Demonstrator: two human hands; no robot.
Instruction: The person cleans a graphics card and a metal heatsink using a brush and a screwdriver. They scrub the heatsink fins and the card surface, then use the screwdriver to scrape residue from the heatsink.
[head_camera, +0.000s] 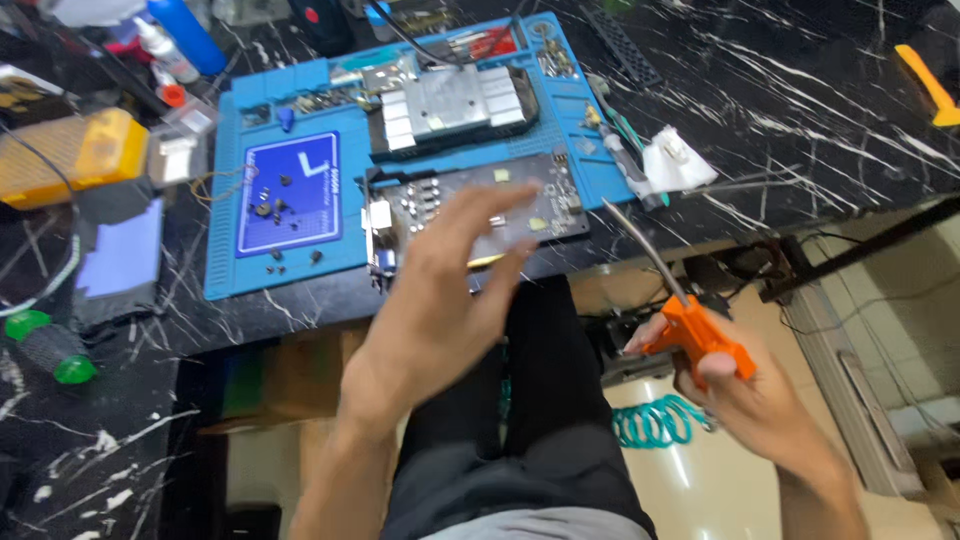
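Black marble-look bench (800, 90) with white veins, pale floor below. One blue silicone work mat (290, 255): one dark circuit board (470, 205) at 6 o'clock, one metal heatsink (455, 105) at 12, several loose screws (275, 205) in its tray at 9. Left hand (450, 290) open, empty, over the board. Right hand (720, 375) grips one orange air blow gun (700, 340), off the bench edge at 4 o'clock.
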